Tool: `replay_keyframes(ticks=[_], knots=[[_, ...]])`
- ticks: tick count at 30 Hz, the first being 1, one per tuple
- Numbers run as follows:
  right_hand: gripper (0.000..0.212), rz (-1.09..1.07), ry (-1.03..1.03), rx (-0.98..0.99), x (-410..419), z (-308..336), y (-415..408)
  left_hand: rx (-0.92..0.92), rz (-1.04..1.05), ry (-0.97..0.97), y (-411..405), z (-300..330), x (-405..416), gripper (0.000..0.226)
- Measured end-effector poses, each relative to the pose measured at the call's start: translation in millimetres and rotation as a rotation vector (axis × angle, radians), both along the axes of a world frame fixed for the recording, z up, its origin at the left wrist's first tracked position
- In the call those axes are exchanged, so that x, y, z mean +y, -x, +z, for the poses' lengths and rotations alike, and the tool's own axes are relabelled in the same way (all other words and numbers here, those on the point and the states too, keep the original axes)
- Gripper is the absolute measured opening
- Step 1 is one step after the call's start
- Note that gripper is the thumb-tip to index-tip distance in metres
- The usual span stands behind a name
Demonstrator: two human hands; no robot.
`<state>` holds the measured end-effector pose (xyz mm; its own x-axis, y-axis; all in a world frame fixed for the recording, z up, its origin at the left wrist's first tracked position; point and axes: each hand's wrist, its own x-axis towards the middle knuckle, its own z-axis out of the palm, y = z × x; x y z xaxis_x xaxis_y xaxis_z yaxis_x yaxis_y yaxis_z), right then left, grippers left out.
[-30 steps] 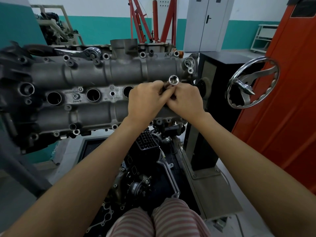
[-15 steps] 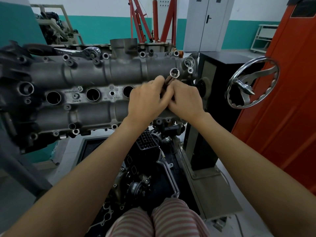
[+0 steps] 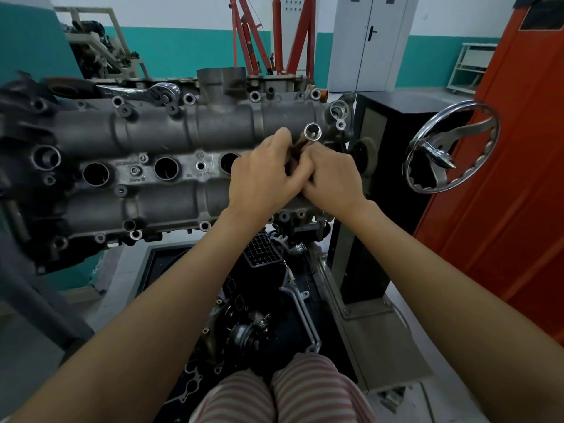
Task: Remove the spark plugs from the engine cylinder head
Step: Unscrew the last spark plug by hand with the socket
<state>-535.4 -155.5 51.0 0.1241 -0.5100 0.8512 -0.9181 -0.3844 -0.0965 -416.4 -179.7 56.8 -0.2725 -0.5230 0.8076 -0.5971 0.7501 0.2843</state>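
The grey engine cylinder head (image 3: 152,132) lies across the stand, with three open spark plug wells (image 3: 166,168) showing in its middle row. Over the rightmost well a long metal socket tool (image 3: 311,134) sticks up and to the right, its open hex end facing me. My left hand (image 3: 262,175) and my right hand (image 3: 332,175) are pressed together, and both grip the tool's shaft. The fourth well and any spark plug are hidden under my hands.
A chrome ratchet wrench (image 3: 152,91) lies on the head's far edge. A chrome handwheel (image 3: 451,148) sticks out of the black stand (image 3: 387,141) at right, beside an orange panel (image 3: 518,178). Engine parts (image 3: 250,331) lie on the floor below. A red hoist (image 3: 274,35) stands behind.
The socket tool has risen a little out of the well and tilted further up. Both hands moved slightly up with it, staying on the shaft.
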Motion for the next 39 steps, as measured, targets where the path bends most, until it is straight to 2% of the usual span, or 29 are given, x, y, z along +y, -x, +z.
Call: replay_keyframes(ticks=[5,10,14,18,22,26,31,37,39], knots=[[0.03,-0.037,-0.017,0.031,-3.7,-0.5,2.1,-0.006,0.006,0.03,0.2,-1.6,-2.3,0.036],[0.029,-0.024,-0.005,-0.013,-3.6,1.0,1.8,0.041,-0.012,0.032,-0.3,-2.9,-4.4,0.044],[0.028,-0.078,-0.119,-0.029,-4.8,0.1,4.0,0.024,-0.024,0.054,-0.8,-2.8,-5.2,0.046],[0.019,-0.035,-0.131,-0.029,-1.3,0.9,2.3,-0.003,-0.011,0.064,-0.3,-0.9,-1.2,0.038],[0.019,-0.017,-0.133,-0.054,-1.3,1.1,1.3,-0.007,0.016,0.038,0.4,-2.0,-2.2,0.031],[0.02,-0.062,-0.141,-0.046,-1.7,1.6,1.5,0.039,-0.004,0.023,0.0,-2.6,-3.3,0.041],[0.033,-0.117,-0.187,-0.045,-3.8,2.4,3.7,0.038,-0.023,0.018,-0.3,-2.3,-5.3,0.05],[0.017,-0.058,-0.195,-0.033,-2.7,1.8,3.4,0.013,-0.015,0.022,-0.1,-0.7,-0.6,0.036],[0.021,-0.071,-0.22,-0.042,-4.1,2.5,4.2,0.019,-0.01,0.038,0.3,0.0,1.1,0.032]])
